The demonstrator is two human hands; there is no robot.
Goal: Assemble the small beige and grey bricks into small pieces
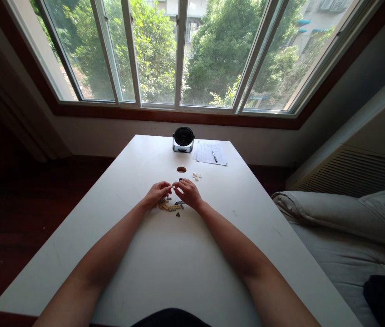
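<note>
My left hand (159,193) and my right hand (188,192) meet above the middle of the white table (179,259), fingertips almost touching. Both hands are closed in a pinch around a small pale piece (173,185), too small to name exactly. Just below them lies a loose pile of tan toy building bricks (169,207), with grey and dark pieces mixed in, partly covered by my hands. A small dark piece (178,215) sits apart on the near side. Beyond my right hand are several cream pieces (197,175).
Farther back the table has a round hole (181,169). At its far edge stands a small black fan (183,137), beside printed sheets (206,152) with a pen (214,156) on them. A sofa (335,218) is on the right, and a window (179,54) is ahead.
</note>
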